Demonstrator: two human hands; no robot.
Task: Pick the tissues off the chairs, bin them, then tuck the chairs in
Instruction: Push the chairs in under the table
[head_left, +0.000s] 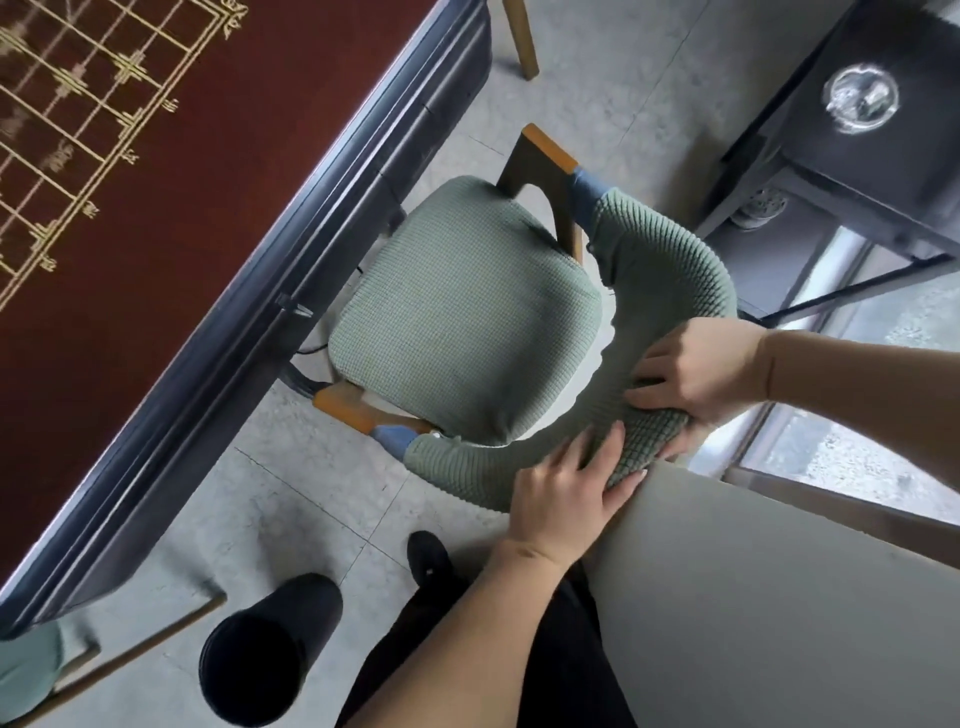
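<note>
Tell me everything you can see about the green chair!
The chair wears a knobbly sage-green stretch cover over its square seat and curved backrest. Bare wooden arm ends poke out, with blue fabric beneath. No tissue lies on the seat. It stands upright, front edge at the table. The left hand and right hand grip the backrest.

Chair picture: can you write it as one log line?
step: tucking chair | left hand: grips backrest | right hand: grips backrest | seat: no tissue | bin: nearby

The green-covered chair stands upright, its seat front just under the table edge, its seat bare.
</note>
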